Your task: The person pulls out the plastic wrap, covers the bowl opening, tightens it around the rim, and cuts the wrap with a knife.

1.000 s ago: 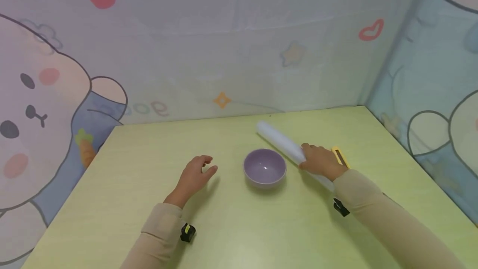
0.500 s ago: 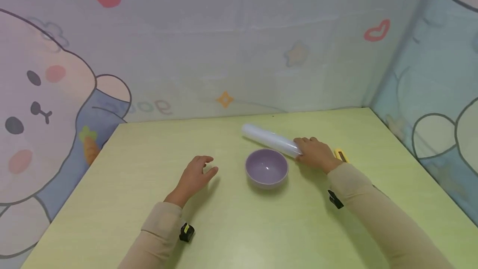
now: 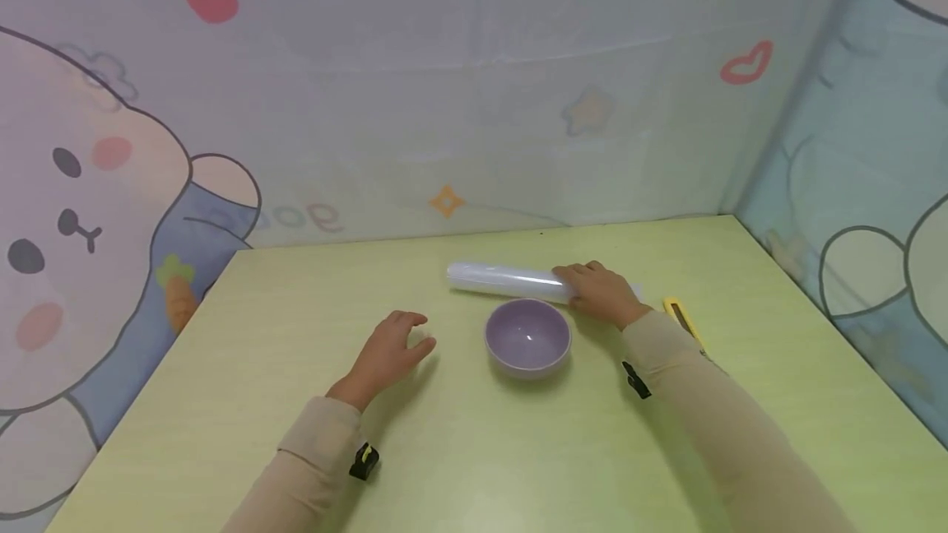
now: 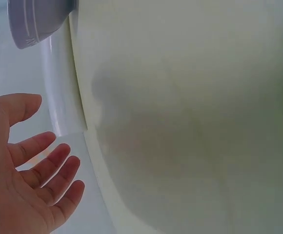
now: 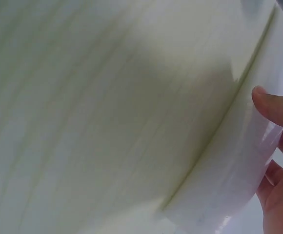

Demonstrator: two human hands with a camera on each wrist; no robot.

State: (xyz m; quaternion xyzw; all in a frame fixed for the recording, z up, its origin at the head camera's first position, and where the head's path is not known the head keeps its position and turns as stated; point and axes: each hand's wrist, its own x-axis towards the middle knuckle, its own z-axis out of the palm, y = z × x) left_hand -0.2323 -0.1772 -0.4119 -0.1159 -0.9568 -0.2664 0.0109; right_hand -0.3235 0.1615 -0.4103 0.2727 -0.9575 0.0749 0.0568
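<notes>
Gripping a white roll [image 3: 511, 280] on the table [image 3: 222, 401], just behind the purple bowl [image 3: 527, 337].
Head view: right hand [image 3: 601, 293] curls round the roll's right end; left hand [image 3: 387, 354] rests relaxed, holding nothing, left of the bowl; yellow knife [image 3: 683, 320] lies right of the right sleeve. Left wrist view: left hand [image 4: 22, 170] with fingers spread, roll [image 4: 63, 92] and bowl [image 4: 39, 19] beyond. Right wrist view: thumb and fingers [image 5: 278, 108] wrap the roll [image 5: 229, 170].

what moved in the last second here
The right hand, gripping the white roll, swung it from a diagonal beside the purple bowl to lie crosswise behind it, uncovering the yellow cutter. The bowl and the open left hand stayed put.
</notes>
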